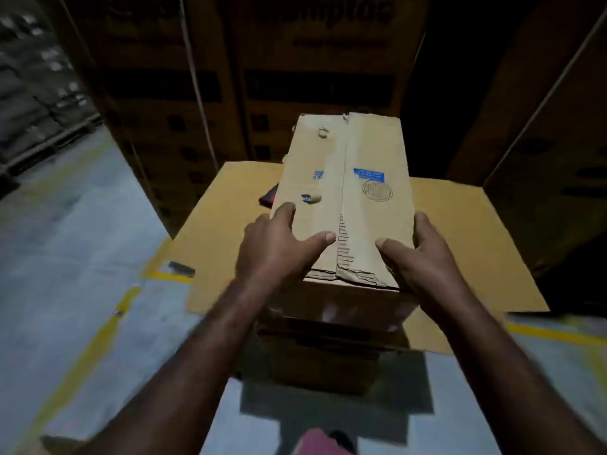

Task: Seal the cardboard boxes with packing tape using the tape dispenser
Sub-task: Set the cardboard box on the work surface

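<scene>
A long cardboard box (345, 178) sits in front of me with its two top flaps folded down and meeting along a middle seam. My left hand (276, 247) holds its near left corner, thumb on top and fingers down the side. My right hand (423, 254) holds the near right corner the same way. The box rests on another box (322, 353) below it. A dark red and black object (271, 198), possibly the tape dispenser, lies half hidden behind the box's left side.
A large flat cardboard sheet (476, 244) lies under the boxes on the grey floor (65, 244) with yellow lines. Tall stacks of printed cartons (230, 77) stand behind and more at the right (542, 126). A pallet rack (39, 119) is far left.
</scene>
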The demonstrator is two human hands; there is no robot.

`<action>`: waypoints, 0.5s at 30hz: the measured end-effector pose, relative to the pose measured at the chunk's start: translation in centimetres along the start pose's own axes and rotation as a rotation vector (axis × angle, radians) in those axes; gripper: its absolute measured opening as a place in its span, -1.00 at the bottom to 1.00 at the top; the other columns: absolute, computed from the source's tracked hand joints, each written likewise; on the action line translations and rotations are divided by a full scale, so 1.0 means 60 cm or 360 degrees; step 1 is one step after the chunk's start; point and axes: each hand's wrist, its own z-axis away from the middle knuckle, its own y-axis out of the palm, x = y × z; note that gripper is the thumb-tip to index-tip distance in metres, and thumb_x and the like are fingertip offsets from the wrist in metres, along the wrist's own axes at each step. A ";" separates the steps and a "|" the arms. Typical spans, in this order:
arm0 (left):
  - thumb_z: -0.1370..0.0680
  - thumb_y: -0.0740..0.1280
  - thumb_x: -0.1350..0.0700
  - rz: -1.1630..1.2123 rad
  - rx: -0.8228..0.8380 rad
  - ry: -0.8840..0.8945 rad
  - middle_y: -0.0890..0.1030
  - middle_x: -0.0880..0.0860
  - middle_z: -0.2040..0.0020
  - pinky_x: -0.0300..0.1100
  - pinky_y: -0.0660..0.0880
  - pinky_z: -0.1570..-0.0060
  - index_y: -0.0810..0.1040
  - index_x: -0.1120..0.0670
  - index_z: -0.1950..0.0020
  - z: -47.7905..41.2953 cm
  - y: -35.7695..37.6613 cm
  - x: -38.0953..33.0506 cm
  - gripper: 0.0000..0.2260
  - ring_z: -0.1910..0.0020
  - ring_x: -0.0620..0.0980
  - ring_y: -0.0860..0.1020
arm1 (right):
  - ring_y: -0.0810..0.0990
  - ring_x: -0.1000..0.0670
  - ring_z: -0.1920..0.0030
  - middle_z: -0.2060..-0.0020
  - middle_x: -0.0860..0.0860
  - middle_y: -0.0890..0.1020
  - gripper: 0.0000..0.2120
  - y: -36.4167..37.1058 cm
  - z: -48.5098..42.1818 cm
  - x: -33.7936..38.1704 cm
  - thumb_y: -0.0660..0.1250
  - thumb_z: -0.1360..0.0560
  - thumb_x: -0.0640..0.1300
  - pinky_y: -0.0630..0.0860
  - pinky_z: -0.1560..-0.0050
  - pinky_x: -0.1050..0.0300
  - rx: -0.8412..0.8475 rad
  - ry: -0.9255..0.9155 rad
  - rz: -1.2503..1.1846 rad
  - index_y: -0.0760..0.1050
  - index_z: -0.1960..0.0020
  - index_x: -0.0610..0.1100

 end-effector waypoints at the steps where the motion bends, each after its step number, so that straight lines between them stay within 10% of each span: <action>1: -0.29 0.20 -0.59 -0.0013 0.0023 -0.0004 0.60 0.07 -0.18 0.01 0.49 0.06 0.40 -0.10 -0.40 -0.016 0.012 -0.009 -0.17 -0.18 0.18 0.53 | 0.70 0.02 0.00 0.00 0.12 0.68 -0.62 -0.006 -0.018 -0.006 0.42 -0.44 -0.10 0.67 0.02 -0.04 -0.0010 0.0011 0.0015 0.42 -0.21 0.05; 15: -0.44 0.23 -0.49 -0.0231 0.0323 0.0156 -0.08 0.09 -0.64 0.20 0.25 -0.43 0.03 -0.17 -0.59 -0.105 0.043 -0.045 -0.16 -0.57 0.19 0.07 | 0.59 0.11 -0.15 -0.08 0.42 0.53 -0.34 -0.023 -0.095 -0.025 0.43 -0.49 0.04 0.52 -0.26 -0.03 -0.0058 0.0169 0.0289 0.20 -0.48 0.25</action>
